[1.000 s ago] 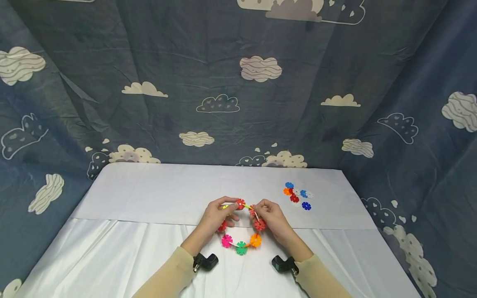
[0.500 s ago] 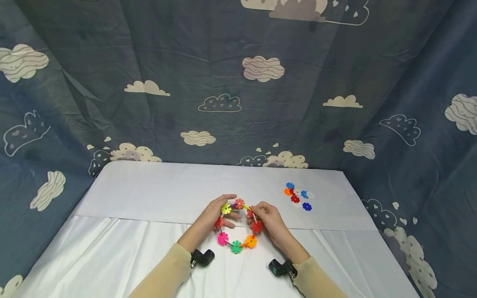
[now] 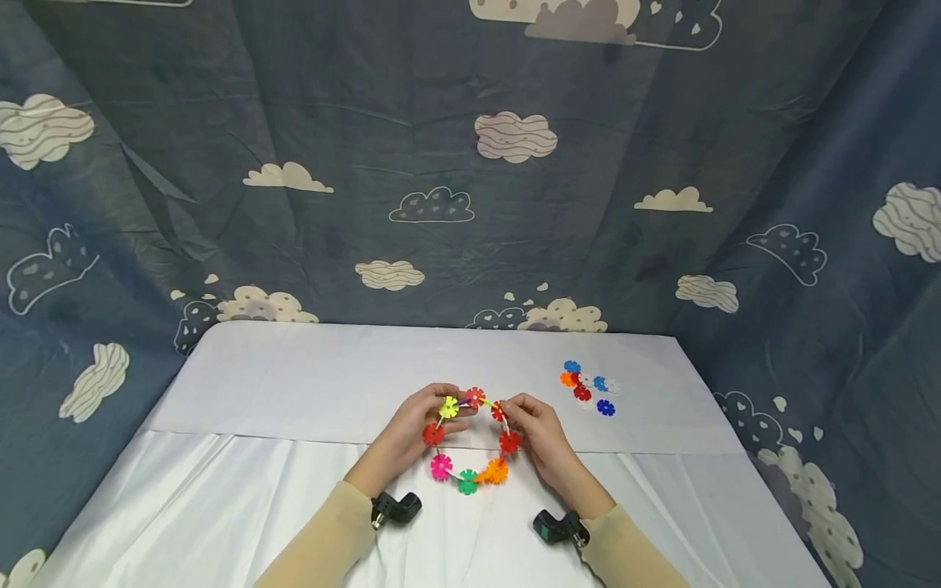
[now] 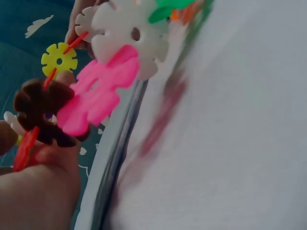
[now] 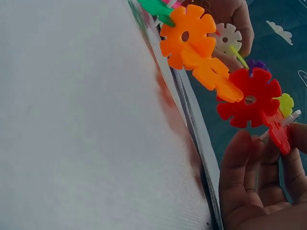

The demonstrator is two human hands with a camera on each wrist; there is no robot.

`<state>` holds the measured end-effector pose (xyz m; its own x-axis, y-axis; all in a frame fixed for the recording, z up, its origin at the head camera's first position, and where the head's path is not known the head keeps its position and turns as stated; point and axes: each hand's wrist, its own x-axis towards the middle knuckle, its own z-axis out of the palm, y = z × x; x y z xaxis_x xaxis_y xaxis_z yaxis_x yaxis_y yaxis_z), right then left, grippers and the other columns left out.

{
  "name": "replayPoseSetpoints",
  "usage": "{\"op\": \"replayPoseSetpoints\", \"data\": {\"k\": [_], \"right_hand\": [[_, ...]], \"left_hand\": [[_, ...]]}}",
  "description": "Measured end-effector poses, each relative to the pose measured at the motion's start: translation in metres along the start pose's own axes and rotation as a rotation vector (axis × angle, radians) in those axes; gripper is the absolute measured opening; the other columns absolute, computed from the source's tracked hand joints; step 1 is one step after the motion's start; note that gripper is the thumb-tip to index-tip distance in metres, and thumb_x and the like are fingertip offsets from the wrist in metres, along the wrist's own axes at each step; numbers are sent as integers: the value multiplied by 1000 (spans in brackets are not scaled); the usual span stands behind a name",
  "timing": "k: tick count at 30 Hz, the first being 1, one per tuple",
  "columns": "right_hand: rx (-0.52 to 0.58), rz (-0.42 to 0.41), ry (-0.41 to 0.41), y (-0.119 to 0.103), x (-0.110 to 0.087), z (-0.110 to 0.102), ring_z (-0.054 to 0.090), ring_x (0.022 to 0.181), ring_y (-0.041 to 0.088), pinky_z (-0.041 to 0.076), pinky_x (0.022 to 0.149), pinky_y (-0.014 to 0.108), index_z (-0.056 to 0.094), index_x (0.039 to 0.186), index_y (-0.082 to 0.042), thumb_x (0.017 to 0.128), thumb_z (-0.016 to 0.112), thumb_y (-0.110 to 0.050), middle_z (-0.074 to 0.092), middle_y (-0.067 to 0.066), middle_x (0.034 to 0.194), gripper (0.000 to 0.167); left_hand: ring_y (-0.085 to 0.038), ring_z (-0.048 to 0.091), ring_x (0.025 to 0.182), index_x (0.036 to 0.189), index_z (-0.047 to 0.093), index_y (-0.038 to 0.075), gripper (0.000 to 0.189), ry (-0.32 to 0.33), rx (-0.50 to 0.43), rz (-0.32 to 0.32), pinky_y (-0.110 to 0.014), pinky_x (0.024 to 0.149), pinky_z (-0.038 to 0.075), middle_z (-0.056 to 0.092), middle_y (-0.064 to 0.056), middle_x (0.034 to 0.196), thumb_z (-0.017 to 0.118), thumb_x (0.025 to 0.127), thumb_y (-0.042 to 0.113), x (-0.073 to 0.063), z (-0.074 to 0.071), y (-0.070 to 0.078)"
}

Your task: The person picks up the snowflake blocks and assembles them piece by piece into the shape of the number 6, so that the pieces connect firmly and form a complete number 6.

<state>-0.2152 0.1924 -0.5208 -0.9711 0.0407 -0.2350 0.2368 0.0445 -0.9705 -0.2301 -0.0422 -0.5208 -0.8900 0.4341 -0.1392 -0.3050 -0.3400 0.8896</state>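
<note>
The white cloth (image 3: pixel 294 506) on the table (image 3: pixel 331 367) is creased toward the near edge. Midway between the left and right edges, a ring of coloured discs (image 3: pixel 467 482) is held up, gripped by the left hand (image 3: pixel 413 423) and finger-pinched by the right hand (image 3: pixel 542 429). Loose discs (image 3: pixel 582 394) are scattered near the far right corner. The far edge is backed by a dark, cloud-printed curtain (image 3: pixel 353 131).

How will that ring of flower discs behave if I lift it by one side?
The ring is probably light, since its discs look thin and plastic. It may flex or twist a little where the discs meet at angles. A sharp tug might pop one loose, as they look merely slotted together.
</note>
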Motion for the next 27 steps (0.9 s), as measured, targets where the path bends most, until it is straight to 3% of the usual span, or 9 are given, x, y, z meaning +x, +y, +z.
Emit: {"op": "replayPoseSetpoints", "data": {"k": [5,9,13,15,17,20,22,27], "right_hand": [[7,-9,3,-1,-1,1,57,96,22,53,82,26,73,101,-7,102,72,-26,67,-2,95,19],[-7,-18,1,0,-2,1,58,95,21,54,78,23,73,102,-5,102,73,-24,69,-2,95,19],[-23,-32,-9,0,-1,1,59,95,22,55,79,23,73,104,-4,102,73,-23,71,-2,96,19],[-24,-38,-14,0,-1,1,59,95,22,54,81,24,74,104,-4,102,73,-22,71,-1,95,18],[-27,-42,-16,0,-1,1,59,95,22,54,81,25,74,104,-4,102,73,-21,70,-1,95,18],[-35,-38,-10,-1,-1,1,59,95,22,54,79,24,74,104,-5,101,73,-23,70,-2,95,18],[-44,-34,-2,-1,-1,1,58,94,22,54,77,24,73,103,-5,101,74,-25,70,-2,94,19],[-40,-30,6,-1,-2,1,59,91,21,54,73,24,73,103,-6,100,75,-26,70,-2,95,21]], "left_hand": [[-31,71,126,130,63,-3,28,49,92,26,-42,101,61,62,-19,142,49,113,15,1,-2,-4],[-27,76,114,135,68,3,34,99,188,37,-36,82,67,67,-15,138,58,111,25,0,-2,-6],[-17,74,82,141,67,14,42,126,302,6,-25,59,59,76,-13,124,51,113,41,-1,1,-3],[-14,69,74,146,62,13,46,118,323,7,-21,55,53,77,-18,116,44,114,40,-1,3,0],[-15,69,78,151,53,9,48,91,300,3,-20,57,52,76,-21,121,38,111,31,-2,5,3],[-16,72,98,154,36,3,58,37,239,1,-23,67,57,64,-20,141,38,96,8,-3,4,7],[-18,72,108,151,29,5,64,18,207,-2,-25,75,58,54,-16,151,39,88,-1,-3,2,8],[-23,72,117,145,23,10,62,22,122,57,-22,82,54,44,-15,146,47,90,-8,-3,0,11]]}}
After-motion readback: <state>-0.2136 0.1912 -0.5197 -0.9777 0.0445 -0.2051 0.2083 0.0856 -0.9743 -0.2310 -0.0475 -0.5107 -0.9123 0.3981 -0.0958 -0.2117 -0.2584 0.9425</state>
